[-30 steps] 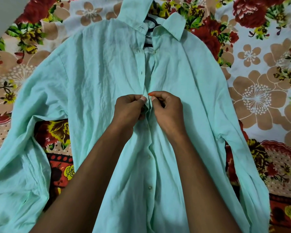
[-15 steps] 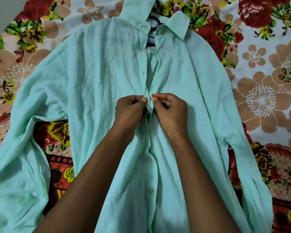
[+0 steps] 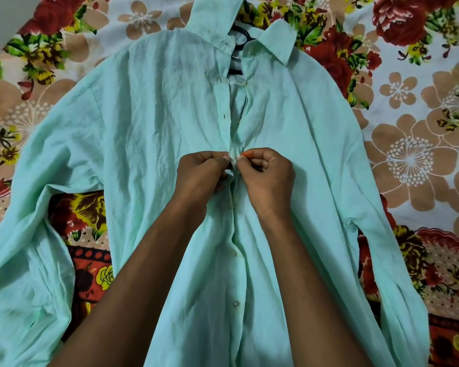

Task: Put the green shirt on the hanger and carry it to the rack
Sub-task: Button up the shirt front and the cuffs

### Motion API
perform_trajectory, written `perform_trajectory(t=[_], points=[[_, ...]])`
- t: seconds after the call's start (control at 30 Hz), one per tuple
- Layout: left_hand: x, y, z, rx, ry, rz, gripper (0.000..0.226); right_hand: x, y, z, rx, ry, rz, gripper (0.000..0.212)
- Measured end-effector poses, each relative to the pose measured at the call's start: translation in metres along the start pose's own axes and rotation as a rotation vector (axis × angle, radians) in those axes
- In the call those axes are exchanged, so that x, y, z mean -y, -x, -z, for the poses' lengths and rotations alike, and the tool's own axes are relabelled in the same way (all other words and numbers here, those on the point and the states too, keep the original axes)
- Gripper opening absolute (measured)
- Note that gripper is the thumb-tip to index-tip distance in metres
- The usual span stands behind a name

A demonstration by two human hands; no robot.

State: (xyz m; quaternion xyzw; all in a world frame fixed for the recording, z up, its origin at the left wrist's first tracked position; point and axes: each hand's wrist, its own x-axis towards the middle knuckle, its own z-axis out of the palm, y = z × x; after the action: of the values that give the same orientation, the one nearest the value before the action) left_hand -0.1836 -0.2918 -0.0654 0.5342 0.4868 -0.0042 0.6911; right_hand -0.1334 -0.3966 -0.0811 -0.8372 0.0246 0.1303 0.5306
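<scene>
Surface: I see a floral bedsheet (image 3: pixel 408 160) under everything.
Green shirt (image 3: pixel 149 123): spread flat at centre, collar at 12 o'clock over a black hanger (image 3: pixel 240 39).
Left hand (image 3: pixel 199 176): pinching the placket.
Right hand (image 3: pixel 269 176): pinching it too.
Room: grey wall (image 3: pixel 0 22) at 10 o'clock.

Both hands meet, pinching at the middle of the view.

Two bare forearms reach up from the lower edge and converge. The left hand (image 3: pixel 200 173) and right hand (image 3: pixel 266 176) sit knuckles up, nearly touching, fingers (image 3: pixel 260 157) curled inward. Each pinches the green shirt's placket (image 3: pixel 233 165) between thumb and forefinger tips, wrists straight; one right nail shows orange.
</scene>
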Motion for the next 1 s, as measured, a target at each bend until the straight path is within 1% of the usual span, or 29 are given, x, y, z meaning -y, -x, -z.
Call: perform_trajectory(t=[0.13, 0.3, 0.37, 0.43, 0.53, 0.6, 0.7, 0.77, 0.83, 1.0], points=[[-0.004, -0.001, 0.004, 0.048, -0.066, -0.039, 0.004, -0.001, 0.000, 0.004, 0.081, -0.017, 0.005, 0.010], [-0.010, -0.004, 0.007, 0.080, -0.148, -0.059, 0.012, -0.003, -0.002, 0.010, 0.179, -0.030, 0.005, 0.010], [-0.010, -0.005, 0.007, 0.079, -0.172, -0.064, 0.011, -0.002, -0.001, 0.011, 0.202, -0.036, 0.011, 0.008], [-0.008, -0.006, 0.006, 0.076, -0.169, -0.053, 0.010, -0.004, -0.001, 0.010, 0.177, -0.019, 0.018, 0.007], [-0.006, -0.007, 0.008, 0.064, -0.144, -0.011, 0.011, -0.006, -0.003, 0.009, 0.105, 0.010, -0.022, 0.009], [-0.006, -0.007, 0.008, 0.069, -0.134, 0.001, 0.010, -0.006, -0.005, 0.010, 0.119, 0.020, -0.040, 0.010], [-0.005, -0.006, 0.006, 0.053, -0.129, -0.039, 0.010, -0.001, -0.002, 0.010, 0.180, 0.007, -0.035, 0.015], [-0.003, -0.006, 0.004, 0.040, -0.119, -0.065, 0.011, 0.000, -0.001, 0.008, 0.176, 0.013, -0.023, 0.017], [-0.001, -0.005, 0.003, 0.049, -0.108, -0.069, 0.010, 0.000, -0.003, 0.008, 0.165, 0.031, -0.004, 0.011], [-0.006, -0.006, 0.005, 0.051, -0.108, -0.009, 0.008, -0.002, -0.006, 0.006, 0.149, 0.141, 0.062, 0.012]])
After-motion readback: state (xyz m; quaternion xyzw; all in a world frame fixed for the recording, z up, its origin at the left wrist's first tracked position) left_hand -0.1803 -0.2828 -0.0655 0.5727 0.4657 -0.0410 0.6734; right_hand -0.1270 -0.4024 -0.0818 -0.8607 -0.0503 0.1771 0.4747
